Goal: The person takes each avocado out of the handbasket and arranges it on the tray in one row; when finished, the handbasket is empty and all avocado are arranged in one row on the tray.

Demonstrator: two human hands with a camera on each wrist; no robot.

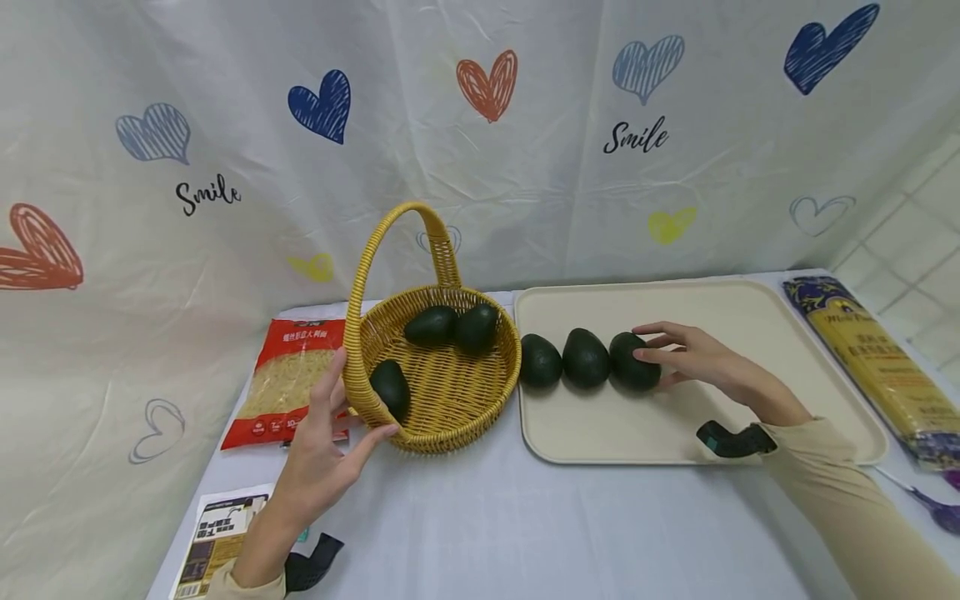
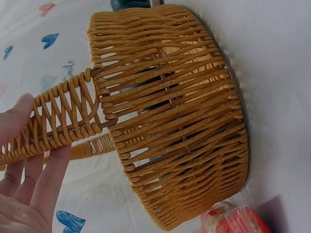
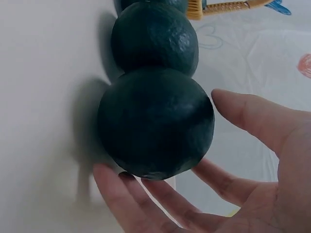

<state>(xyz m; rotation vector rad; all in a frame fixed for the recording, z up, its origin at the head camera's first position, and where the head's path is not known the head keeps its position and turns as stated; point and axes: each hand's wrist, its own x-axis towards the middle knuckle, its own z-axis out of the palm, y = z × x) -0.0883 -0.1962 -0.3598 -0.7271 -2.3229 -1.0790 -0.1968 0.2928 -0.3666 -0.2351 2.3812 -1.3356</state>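
Your left hand (image 1: pixel 322 467), left of centre in the lower half of the head view, has hold of the basket (image 1: pixel 442 383) by its handle (image 2: pixel 63 116). In the left wrist view your thumb lies over one side of the wicker and your fingers lie against the other, so the hand is closed around it.

The basket stands at the middle of the head view and has three avocados in it: two close together near its back (image 1: pixel 431 326) (image 1: pixel 477 328) and one at the lower left (image 1: pixel 390 388), beside the handle's foot.

Your right hand (image 1: pixel 697 358), right of centre, is at the rightmost avocado (image 1: pixel 633 371) of a row of three on the tray (image 1: pixel 712 308). Its thumb and fingers are spread and gently bent around the fruit (the right wrist view has the thumb at its right edge, the other fingers below), but you cannot tell from here whether they grip it. The other two, the middle one (image 1: pixel 587 360) and the left one (image 1: pixel 540 362), sit side by side with it at the left end of the tray.

A red bag (image 1: pixel 288 375) lies left of the basket, partly behind your left hand; a printed pack (image 1: pixel 198 567) is at the lower left, and a yellow bag (image 1: pixel 877 358) lies along the tray's right side.
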